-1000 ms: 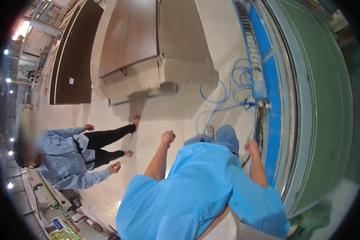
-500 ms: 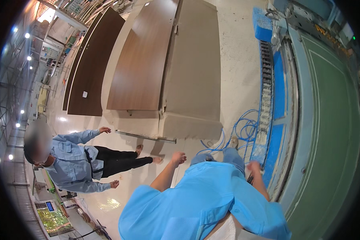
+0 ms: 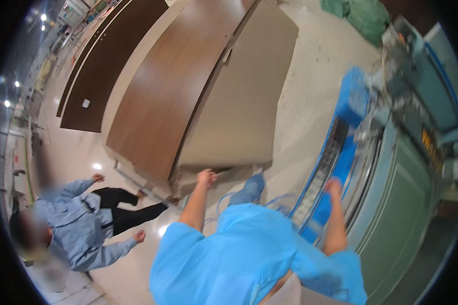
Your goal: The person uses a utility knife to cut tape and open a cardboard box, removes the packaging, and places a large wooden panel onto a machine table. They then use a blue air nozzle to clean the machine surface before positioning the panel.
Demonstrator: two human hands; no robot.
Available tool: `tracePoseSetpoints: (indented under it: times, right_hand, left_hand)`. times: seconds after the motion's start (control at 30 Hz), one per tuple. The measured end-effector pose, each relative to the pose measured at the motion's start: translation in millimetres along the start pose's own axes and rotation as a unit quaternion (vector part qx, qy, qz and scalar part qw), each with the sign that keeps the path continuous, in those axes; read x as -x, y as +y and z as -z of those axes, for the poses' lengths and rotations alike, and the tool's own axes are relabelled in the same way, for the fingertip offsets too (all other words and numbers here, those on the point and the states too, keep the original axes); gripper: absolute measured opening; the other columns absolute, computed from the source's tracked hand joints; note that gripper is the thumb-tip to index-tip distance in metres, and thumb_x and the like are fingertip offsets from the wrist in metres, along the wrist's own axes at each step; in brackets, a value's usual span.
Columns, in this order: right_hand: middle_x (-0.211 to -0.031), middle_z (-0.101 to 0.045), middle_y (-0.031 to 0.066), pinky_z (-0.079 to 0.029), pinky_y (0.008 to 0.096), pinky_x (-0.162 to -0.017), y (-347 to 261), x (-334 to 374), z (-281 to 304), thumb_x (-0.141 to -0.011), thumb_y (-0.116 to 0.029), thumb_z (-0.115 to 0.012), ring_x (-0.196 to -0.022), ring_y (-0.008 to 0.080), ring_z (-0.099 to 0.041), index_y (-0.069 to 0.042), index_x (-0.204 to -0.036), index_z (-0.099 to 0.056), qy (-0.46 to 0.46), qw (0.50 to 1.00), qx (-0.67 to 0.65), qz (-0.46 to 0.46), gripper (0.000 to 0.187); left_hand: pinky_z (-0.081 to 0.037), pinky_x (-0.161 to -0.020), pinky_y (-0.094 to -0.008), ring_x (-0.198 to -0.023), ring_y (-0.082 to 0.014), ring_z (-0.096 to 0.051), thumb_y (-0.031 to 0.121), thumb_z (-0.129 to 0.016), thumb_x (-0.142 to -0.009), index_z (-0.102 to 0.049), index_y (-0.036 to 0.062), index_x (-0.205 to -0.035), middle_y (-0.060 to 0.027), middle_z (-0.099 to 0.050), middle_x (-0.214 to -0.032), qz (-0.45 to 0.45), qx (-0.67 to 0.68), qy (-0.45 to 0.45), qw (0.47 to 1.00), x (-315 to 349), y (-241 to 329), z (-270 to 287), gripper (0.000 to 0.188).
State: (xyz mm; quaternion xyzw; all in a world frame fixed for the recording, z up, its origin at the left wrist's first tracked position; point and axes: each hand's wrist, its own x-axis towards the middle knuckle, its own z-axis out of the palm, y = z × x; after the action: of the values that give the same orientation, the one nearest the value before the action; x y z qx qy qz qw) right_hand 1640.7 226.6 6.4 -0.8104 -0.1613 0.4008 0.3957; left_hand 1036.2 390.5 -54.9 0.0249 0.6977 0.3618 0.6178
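My left hand [image 3: 206,179] is up in front of me with its fingers curled in. Nothing shows in it. It appears just before the near end of a brown wood-grain panel [image 3: 163,86] and a beige board [image 3: 239,112] beside it, with no contact that I can make out. My right hand [image 3: 333,187] is raised over the blue-edged track of a large machine. Motion smears its fingers, so whether it holds anything is unclear.
Along my right runs the machine with a green side panel [image 3: 397,203] and a blue track [image 3: 353,101]. Blue hoses [image 3: 280,203] lie near my feet. Dark panels [image 3: 107,76] stand farther left. A person in a light blue shirt [image 3: 71,223] is at my left. Green sacks [image 3: 366,20] sit beyond.
I have moved forward, nearer to the panels, and the view has turned. My left hand now appears before the boards' near end. My right hand has swung up and forward.
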Motion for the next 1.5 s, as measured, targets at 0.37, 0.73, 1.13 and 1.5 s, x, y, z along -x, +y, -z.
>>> tracePoseSetpoints:
  times: [0.37,0.73,1.13,1.5]
  right_hand:
    - [-0.065,-0.058,0.0101,-0.038,0.0369,-0.043,-100,-138,-115,-0.083,-0.015,-0.061,-0.051,0.0189,-0.053,-0.001,-0.071,-0.063,-0.168,0.955,0.081,-0.229,0.019]
    - [-0.098,-0.070,0.0141,-0.053,0.0447,-0.075,-440,-661,-230,-0.090,-0.019,-0.054,-0.087,0.0284,-0.067,-0.006,-0.098,-0.071,-0.217,0.827,0.516,0.052,0.022]
    - [-0.084,-0.066,0.0033,-0.051,0.0283,-0.066,-853,-804,-315,-0.095,-0.023,-0.056,-0.075,0.0123,-0.061,-0.008,-0.099,-0.064,-0.307,0.942,-0.052,0.125,0.018]
    - [-0.079,-0.065,0.0061,-0.052,0.0272,-0.060,-899,-979,-430,-0.091,-0.022,-0.058,-0.068,0.0140,-0.063,-0.004,-0.095,-0.064,-0.468,0.839,0.275,0.013,0.019]
  left_hand:
    - [-0.055,-0.065,-0.0274,-0.088,-0.0230,-0.066,0.019,-0.047,-0.099,-0.051,-0.0050,-0.110,-0.0166,-0.063,-0.103,-0.091,0.136,-0.018,0.986,-62,333,-312,0.027]
    - [-0.053,-0.073,-0.0354,-0.083,-0.0216,-0.064,0.026,-0.052,-0.098,-0.058,0.0023,-0.109,-0.0115,-0.065,-0.096,0.054,-0.090,-0.141,0.984,-157,275,-634,0.027]
    - [-0.045,-0.100,-0.0421,-0.112,-0.0303,-0.059,0.031,-0.047,-0.097,-0.050,0.0003,-0.132,-0.0197,-0.059,-0.124,0.067,-0.089,-0.002,0.994,-207,347,-766,0.047]
    - [-0.054,-0.070,-0.0356,-0.080,-0.0211,-0.064,0.025,-0.049,-0.096,-0.060,0.0020,-0.112,-0.0119,-0.066,-0.093,0.116,0.099,0.070,0.986,-332,403,-988,0.030]
